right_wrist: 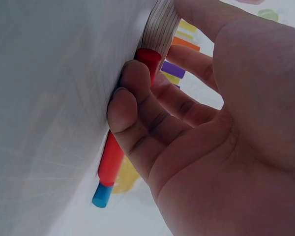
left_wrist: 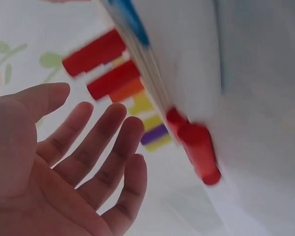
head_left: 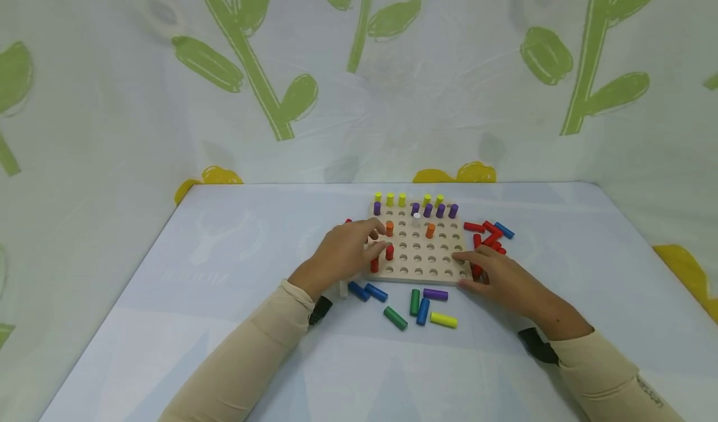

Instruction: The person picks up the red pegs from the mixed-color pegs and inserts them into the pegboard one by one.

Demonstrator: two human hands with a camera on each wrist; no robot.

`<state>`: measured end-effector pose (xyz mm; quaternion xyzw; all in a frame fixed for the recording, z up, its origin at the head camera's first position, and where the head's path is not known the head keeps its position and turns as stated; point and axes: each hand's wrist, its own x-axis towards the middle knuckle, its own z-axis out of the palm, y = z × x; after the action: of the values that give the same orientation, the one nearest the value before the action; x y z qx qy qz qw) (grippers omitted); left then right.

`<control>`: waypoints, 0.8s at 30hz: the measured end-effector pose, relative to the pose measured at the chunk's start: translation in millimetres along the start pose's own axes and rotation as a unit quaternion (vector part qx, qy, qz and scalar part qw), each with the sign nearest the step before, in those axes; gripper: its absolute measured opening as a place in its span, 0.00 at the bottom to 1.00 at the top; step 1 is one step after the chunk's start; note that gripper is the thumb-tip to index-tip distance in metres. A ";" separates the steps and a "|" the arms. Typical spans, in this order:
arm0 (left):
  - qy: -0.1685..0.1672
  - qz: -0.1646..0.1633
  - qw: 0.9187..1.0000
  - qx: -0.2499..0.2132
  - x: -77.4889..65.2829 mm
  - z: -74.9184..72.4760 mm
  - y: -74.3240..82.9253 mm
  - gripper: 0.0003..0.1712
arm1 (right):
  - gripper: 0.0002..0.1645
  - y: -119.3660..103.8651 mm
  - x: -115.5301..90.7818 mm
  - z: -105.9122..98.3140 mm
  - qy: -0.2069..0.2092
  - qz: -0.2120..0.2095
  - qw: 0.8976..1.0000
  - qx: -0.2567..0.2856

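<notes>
A wooden pegboard (head_left: 421, 279) with rows of holes lies on the table. Upright in it are yellow pegs (head_left: 390, 199) along the back, purple pegs (head_left: 440, 211), two orange pegs (head_left: 430, 230), a white peg (head_left: 416, 220) and two red pegs (head_left: 389, 253) at the front left. My left hand (head_left: 343, 251) hovers over the board's left side, thumb and fingers apart, nothing between them; its palm shows in the left wrist view. At the front right corner, my right hand (head_left: 499, 277) touches the board with thumb and index finger. Its other fingers bend beside a red peg (right_wrist: 150, 60).
Loose red pegs (head_left: 474, 227) and a blue peg (head_left: 504, 230) lie right of the board. In front are blue pegs (head_left: 376, 292), green pegs (head_left: 395, 318), a purple peg (head_left: 435, 294) and a yellow peg (head_left: 444, 320). A leaf-patterned cloth (head_left: 392, 98) hangs behind the table.
</notes>
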<state>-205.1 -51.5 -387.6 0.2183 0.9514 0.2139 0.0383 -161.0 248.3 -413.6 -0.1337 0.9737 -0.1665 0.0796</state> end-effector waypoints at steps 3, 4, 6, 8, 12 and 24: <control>0.017 -0.007 1.000 0.003 2.3 -4.8 -8.0 0.16 | 0.37 -0.4 -0.4 0.0 0.003 -0.002 1.000 -0.001; 0.023 -0.009 1.000 0.007 3.1 -6.5 -11.0 0.16 | 0.37 -0.6 -0.5 -0.3 0.002 -0.002 1.000 -0.001; 0.032 -0.014 0.999 0.012 4.9 -9.1 -17.2 0.16 | 0.37 -0.9 -0.7 -0.6 0.001 -0.002 1.000 0.000; 0.035 -0.028 0.999 0.013 6.1 -11.8 -22.5 0.16 | 0.37 -0.9 -1.0 -0.5 0.001 -0.002 1.000 0.002; 0.030 -0.057 0.998 0.010 7.9 -15.9 -31.4 0.17 | 0.37 -0.6 -1.0 -0.1 0.000 -0.004 1.000 0.001; -0.025 -0.097 0.994 0.045 12.4 -14.2 -55.6 0.24 | 0.37 0.1 -0.4 -1.2 -0.001 -0.004 1.000 -0.002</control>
<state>-240.8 -96.9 -398.0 0.1318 0.9754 0.1609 0.0725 -160.8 248.8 -412.4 -0.1376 0.9734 -0.1649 0.0802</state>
